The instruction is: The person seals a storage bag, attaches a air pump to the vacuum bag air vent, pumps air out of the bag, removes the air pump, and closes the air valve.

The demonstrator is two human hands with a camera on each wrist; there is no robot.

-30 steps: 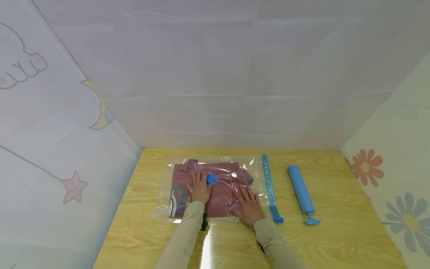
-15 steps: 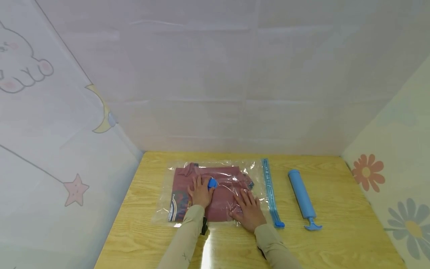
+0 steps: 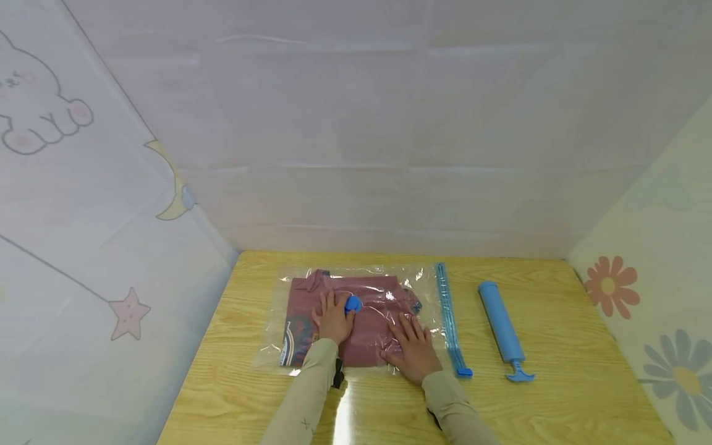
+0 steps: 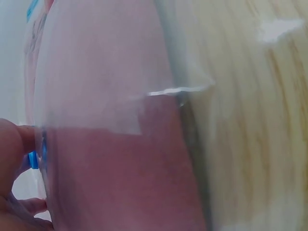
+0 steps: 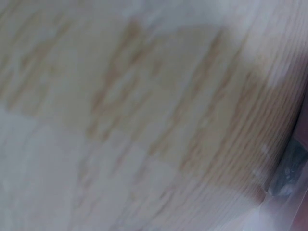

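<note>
A clear vacuum storage bag (image 3: 428, 278) lies flat on the table with a folded mauve garment (image 3: 367, 346) inside. My left hand (image 3: 334, 321) rests on the bag, fingers spread, its thumb and index finger beside the round blue valve cap (image 3: 353, 303). In the left wrist view, part of this hand (image 4: 12, 163) shows at the left edge, close to a bit of blue. Over the right part of the garment, my right hand (image 3: 413, 352) lies on the plastic with fingers apart. Blue zip strips (image 3: 447, 315) run along the bag's right side, with a blue slider (image 3: 464, 372) at the near end.
To the right of the bag, a blue hand pump (image 3: 500, 324) lies on the wooden table (image 3: 567, 395), T-handle toward me. Walls covered in printed sheets, with a star (image 3: 129, 314) and flowers (image 3: 609, 284), enclose the table at the back and both sides.
The head view has tilted slightly, so the scene sits a little lower in the picture. Both hands keep their places on the bag.
</note>
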